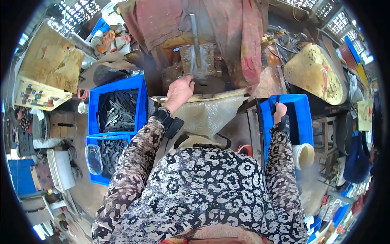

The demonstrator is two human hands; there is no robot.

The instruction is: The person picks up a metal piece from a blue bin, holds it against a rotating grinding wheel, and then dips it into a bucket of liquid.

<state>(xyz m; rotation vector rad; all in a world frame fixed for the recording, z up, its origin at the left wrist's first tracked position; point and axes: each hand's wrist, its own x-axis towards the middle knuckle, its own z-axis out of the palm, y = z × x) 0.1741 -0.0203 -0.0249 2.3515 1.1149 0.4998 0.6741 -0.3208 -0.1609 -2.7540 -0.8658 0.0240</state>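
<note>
My left hand (180,91) reaches to the near edge of a grinding machine, its fingers curled together beside a dark round wheel (209,85). Whatever those fingers grip, if anything, is hidden. On the right, my right hand (280,110) is closed over a blue bin (305,106), and a thin dark strip (278,99) sticks up from the fist. At left, another blue bin (92,112) is heaped with dark, flat, blade-like metal pieces (118,107). A metal rod (195,38) rises behind the wheel.
A lower blue bin (97,178) holds more dark pieces and a clear plastic tub (94,160). Reddish cloth (231,32) hangs around the machine; plastic sheeting (207,116) drapes off its front. A white bucket (304,156) stands by the right bin. A yellowish perforated panel (315,75) lies farther right.
</note>
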